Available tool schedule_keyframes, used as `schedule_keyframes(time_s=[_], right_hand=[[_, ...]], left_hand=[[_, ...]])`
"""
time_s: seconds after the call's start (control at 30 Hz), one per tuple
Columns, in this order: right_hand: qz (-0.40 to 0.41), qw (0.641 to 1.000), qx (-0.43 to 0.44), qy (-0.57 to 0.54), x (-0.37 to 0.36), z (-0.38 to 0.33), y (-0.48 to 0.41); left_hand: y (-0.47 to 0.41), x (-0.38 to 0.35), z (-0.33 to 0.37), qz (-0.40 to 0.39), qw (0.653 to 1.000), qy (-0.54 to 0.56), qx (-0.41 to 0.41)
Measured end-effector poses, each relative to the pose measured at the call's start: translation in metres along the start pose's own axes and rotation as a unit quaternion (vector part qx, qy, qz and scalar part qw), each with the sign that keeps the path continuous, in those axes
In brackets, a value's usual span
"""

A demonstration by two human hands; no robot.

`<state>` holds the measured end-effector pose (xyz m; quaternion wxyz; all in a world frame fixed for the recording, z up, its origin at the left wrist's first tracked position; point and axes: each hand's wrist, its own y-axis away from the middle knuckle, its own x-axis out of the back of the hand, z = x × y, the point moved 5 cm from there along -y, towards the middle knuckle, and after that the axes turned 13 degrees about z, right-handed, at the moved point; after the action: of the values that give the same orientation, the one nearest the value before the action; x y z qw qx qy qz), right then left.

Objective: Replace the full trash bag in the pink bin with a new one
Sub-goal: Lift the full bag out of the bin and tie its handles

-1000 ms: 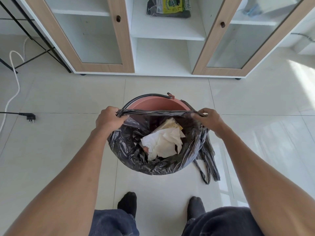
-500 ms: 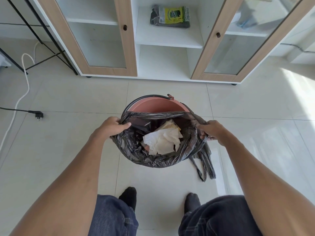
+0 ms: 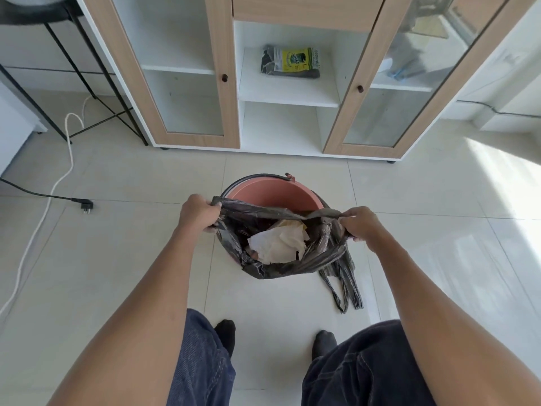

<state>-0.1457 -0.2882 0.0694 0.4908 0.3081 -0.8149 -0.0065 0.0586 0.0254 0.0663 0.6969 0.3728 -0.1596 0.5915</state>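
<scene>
Left hand and right hand each clench a bunched edge of the black trash bag, its mouth stretched open over crumpled paper; the pink bin shows at 12 o'clock, a plug at 9 o'clock

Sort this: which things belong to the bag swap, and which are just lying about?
Job: full black bag, gripped by left hand and right hand; pink bin; yellow-labelled pack on shelf, probably new bags.
Lying about: black plug, white cable, black stand.
</scene>
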Motion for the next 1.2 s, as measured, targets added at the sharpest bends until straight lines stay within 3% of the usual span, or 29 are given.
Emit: schedule_keyframes(time_s=[0.13,0.23,0.4,0.53,0.67,0.77,0.97,1.07,1.2], right_hand=[[-0.018,1.000,0.026,0.002,-0.005,-0.003,0.013],[-0.009,0.998,0.002,-0.058,-0.002,-0.002,0.017],[0.062,0.948,-0.065,-0.307,0.028,-0.002,0.013],[0.067,0.930,-0.054,-0.358,0.034,-0.006,0.010],[0.033,0.940,-0.052,-0.337,0.029,-0.010,0.008],[-0.054,0.964,-0.044,-0.255,0.017,-0.012,0.014],[-0.157,0.978,-0.033,-0.130,-0.001,-0.012,0.031],[-0.157,0.980,-0.028,-0.123,0.001,-0.013,0.035],[-0.122,0.981,-0.029,-0.150,0.009,-0.015,0.037]], left_hand=[[0.014,0.001,0.002,-0.029,0.998,-0.048,-0.023],[0.019,0.006,0.001,-0.031,0.998,-0.043,-0.017],[0.017,0.024,0.005,0.052,0.993,0.096,0.047],[0.018,0.025,0.015,0.094,0.975,0.182,0.086],[0.019,0.015,0.025,0.037,0.992,0.108,0.047],[0.021,0.008,0.015,-0.046,0.998,-0.002,0.047],[0.050,0.005,-0.007,-0.215,0.952,-0.209,0.062],[0.054,0.010,-0.012,-0.217,0.956,-0.175,0.094],[0.047,0.028,-0.014,-0.150,0.974,-0.158,0.069]])
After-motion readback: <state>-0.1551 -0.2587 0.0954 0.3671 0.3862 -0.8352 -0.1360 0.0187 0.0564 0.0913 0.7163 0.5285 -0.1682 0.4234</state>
